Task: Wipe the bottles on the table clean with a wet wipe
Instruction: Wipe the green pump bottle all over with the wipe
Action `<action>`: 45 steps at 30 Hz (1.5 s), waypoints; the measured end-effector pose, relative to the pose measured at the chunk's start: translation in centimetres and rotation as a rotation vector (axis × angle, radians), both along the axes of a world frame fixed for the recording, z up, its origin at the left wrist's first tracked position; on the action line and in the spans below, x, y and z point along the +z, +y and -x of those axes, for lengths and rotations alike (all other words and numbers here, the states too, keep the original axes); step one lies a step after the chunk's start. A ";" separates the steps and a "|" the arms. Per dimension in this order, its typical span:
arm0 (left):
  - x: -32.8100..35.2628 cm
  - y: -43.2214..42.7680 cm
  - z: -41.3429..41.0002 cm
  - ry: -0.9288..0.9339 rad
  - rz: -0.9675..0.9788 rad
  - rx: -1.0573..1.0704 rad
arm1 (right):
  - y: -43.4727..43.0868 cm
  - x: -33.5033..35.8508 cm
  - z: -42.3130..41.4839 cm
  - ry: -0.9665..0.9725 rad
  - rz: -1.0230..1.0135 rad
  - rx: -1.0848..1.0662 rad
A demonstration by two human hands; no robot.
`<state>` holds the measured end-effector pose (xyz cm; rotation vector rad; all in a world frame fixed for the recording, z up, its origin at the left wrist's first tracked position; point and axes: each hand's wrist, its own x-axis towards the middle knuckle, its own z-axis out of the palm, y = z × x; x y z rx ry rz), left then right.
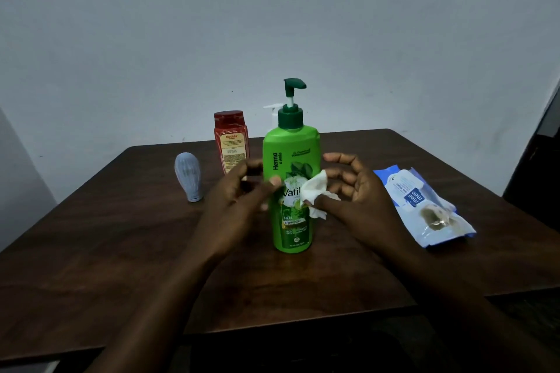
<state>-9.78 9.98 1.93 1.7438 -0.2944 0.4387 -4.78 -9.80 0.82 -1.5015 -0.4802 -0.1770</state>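
A tall green pump bottle [291, 148] stands upright in the middle of the dark wooden table [91, 251]. In front of its label, my right hand [354, 194] pinches a crumpled white wet wipe [315, 194] between thumb and fingers. My left hand [239, 200] is blurred at the bottle's left side, its thumb reaching toward the wipe; whether it touches the bottle or wipe I cannot tell. A red bottle [231, 142] stands behind on the left. A white pump top [272, 113] peeks from behind the green bottle. A small pale grey-blue bottle [189, 175] stands inverted further left.
A blue and white wet wipe pack [424, 206] lies flat on the table to the right of my right hand. A plain grey wall rises behind the table. A dark piece of furniture sits at the far right edge.
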 end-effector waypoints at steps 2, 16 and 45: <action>-0.9 0.3 0.2 -0.001 -0.037 -0.020 | -0.2 -0.2 -0.1 -0.011 0.018 -0.013; -1.3 -2.8 -7.5 0.045 -0.087 0.014 | -2.8 0.2 -5.2 -0.011 0.169 -0.226; -0.1 -6.3 -17.0 -0.004 -0.308 0.411 | -2.4 2.0 -16.4 -0.005 0.360 -0.372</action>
